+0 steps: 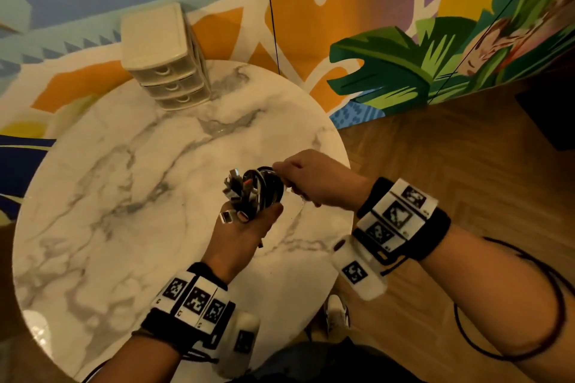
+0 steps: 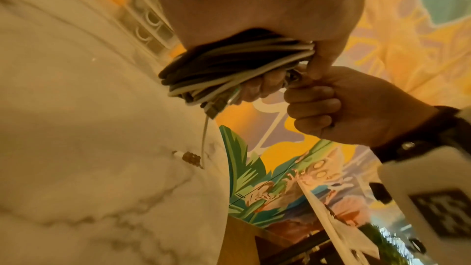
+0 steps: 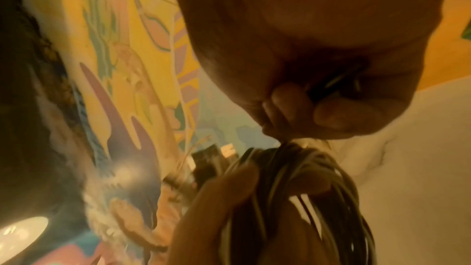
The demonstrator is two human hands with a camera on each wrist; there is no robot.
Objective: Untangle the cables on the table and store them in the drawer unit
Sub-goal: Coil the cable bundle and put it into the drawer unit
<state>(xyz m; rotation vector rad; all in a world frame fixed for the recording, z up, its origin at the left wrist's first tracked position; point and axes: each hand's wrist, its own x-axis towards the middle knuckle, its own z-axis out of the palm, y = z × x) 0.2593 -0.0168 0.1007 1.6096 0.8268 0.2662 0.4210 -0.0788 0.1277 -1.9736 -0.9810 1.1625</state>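
A bundle of black and white cables [image 1: 261, 190] with several silvery plugs is held above the round marble table [image 1: 124, 196]. My left hand [image 1: 245, 227] grips the bundle from below, fingers curled round the coils [image 2: 229, 67]. My right hand [image 1: 308, 177] pinches a strand at the bundle's right side, its fingers curled tight [image 2: 313, 98]. One white cable end hangs down from the coils to a plug lying on the table [image 2: 190, 157]. In the right wrist view the coils [image 3: 305, 188] sit just below my pinching fingers [image 3: 293, 104]. The cream drawer unit [image 1: 165, 56] stands at the table's far edge, all three drawers closed.
The table's right edge [image 1: 342, 149] lies under my right hand, with wooden floor [image 1: 466, 149] beyond. A painted wall [image 1: 311, 9] rises behind the table. A thin black cord [image 1: 270, 9] hangs down that wall.
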